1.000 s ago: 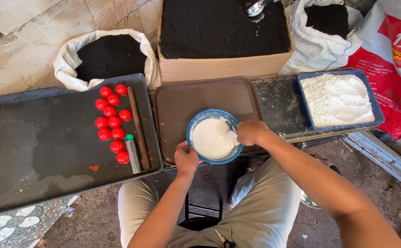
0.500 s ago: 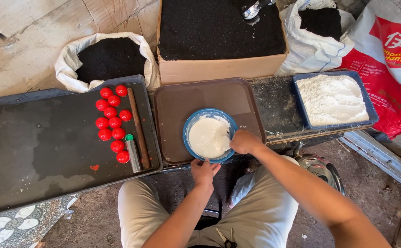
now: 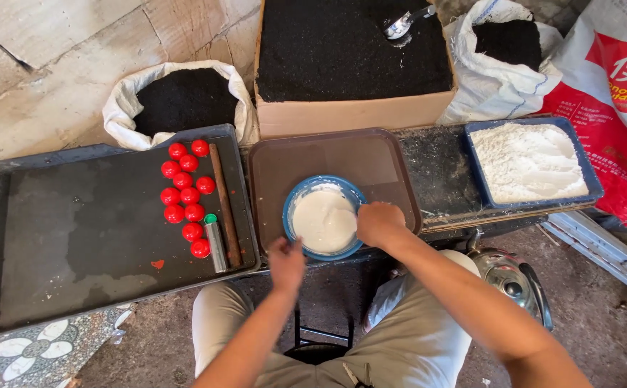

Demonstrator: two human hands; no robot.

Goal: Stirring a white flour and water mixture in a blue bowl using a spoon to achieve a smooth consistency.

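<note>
Right hand (image 3: 379,224) clamped on blue bowl (image 3: 323,218) rim, left hand (image 3: 287,263) fingers seemingly loose, red balls (image 3: 184,195) nearby

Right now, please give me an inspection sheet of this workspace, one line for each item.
Surface: brown tray, dusty.
Job's things: blue bowl of white paste on the tray.
Clutter: red balls, brown stick and small tube on black tray; blue tub of white powder.
Grippers: right hand on bowl rim; left hand near its edge, contact unclear.
Cables: nothing seen.
Surroundings: cardboard box and sacks of black grains, spoon, kettle.
</note>
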